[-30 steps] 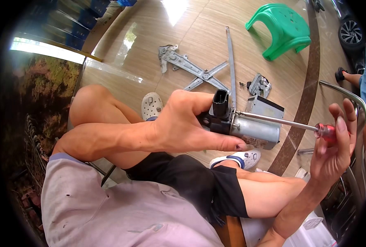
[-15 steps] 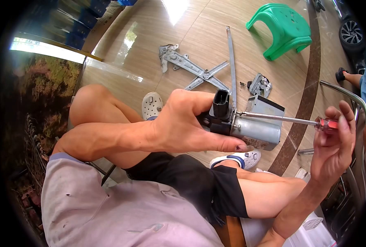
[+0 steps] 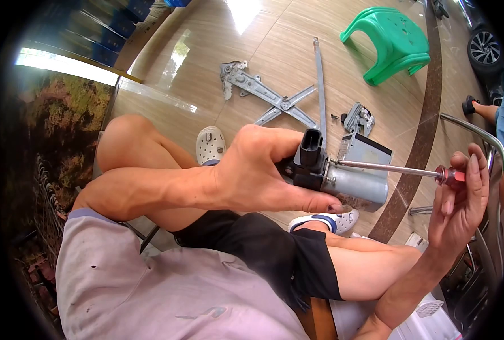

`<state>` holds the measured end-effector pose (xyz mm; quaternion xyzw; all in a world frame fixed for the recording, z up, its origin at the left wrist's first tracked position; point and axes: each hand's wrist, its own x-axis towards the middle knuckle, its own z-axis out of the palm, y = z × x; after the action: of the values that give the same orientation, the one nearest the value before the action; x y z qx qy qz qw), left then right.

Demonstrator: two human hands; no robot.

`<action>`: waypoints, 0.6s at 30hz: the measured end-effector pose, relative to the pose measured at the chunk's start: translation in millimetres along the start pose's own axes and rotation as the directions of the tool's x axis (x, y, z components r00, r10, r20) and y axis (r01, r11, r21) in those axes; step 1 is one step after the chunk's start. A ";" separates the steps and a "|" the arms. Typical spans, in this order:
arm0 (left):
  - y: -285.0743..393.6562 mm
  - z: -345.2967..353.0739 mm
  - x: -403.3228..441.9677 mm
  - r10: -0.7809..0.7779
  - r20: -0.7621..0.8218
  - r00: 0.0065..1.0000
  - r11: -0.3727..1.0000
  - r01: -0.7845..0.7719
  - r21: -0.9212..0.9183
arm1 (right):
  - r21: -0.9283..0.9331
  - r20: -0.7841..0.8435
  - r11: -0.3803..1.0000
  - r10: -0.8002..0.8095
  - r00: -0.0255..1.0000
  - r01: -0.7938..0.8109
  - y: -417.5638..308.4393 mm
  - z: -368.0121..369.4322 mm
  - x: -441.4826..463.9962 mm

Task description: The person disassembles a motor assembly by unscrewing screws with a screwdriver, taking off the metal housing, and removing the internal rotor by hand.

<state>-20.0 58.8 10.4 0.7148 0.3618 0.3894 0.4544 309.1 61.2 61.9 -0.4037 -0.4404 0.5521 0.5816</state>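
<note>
My left hand (image 3: 252,173) is wrapped round a small electric motor (image 3: 358,187) with a silver cylindrical body and a black connector socket (image 3: 310,146) on top. Its thumb lies along the near side of the motor. Between the fingers of my right hand (image 3: 458,201) is the red handle of a screwdriver (image 3: 393,166). The screwdriver's shaft points left, its tip at a screw where the black housing meets the silver body. Whether the tip sits in the screw head is too small to tell.
A scissor-type window regulator (image 3: 272,102), a smaller metal mechanism (image 3: 358,119) and a silver box (image 3: 368,148) lie on the tiled floor beyond my hands. A green stool (image 3: 388,39) stands farther back. At right are a chair's metal tube (image 3: 478,129) and another person's leg (image 3: 488,110).
The motor and my left hand have shifted slightly right and down. The screwdriver handle has turned a little, and the fingers of my right hand have changed position on it.
</note>
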 end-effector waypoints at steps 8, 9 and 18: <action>0.0 -2.3 -0.2 0.011 0.007 1.000 1.000 -0.011 0.018 | 0.049 -0.023 0.999 0.017 1.000 -0.015 -3.0 13.9 0.8; 0.3 -2.8 -0.2 0.007 0.012 1.000 1.000 -0.007 0.019 | 0.083 0.103 0.996 0.019 0.995 -0.028 -2.9 10.6 1.6; -0.7 -2.9 -0.8 -0.011 0.000 1.000 1.000 0.011 0.017 | 0.047 -0.128 0.999 0.002 0.992 0.004 -4.7 19.7 -0.1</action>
<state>-23.0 59.4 10.4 0.7167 0.3690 0.3836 0.4506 291.6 60.5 72.0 -0.4242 -0.3892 0.5351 0.6183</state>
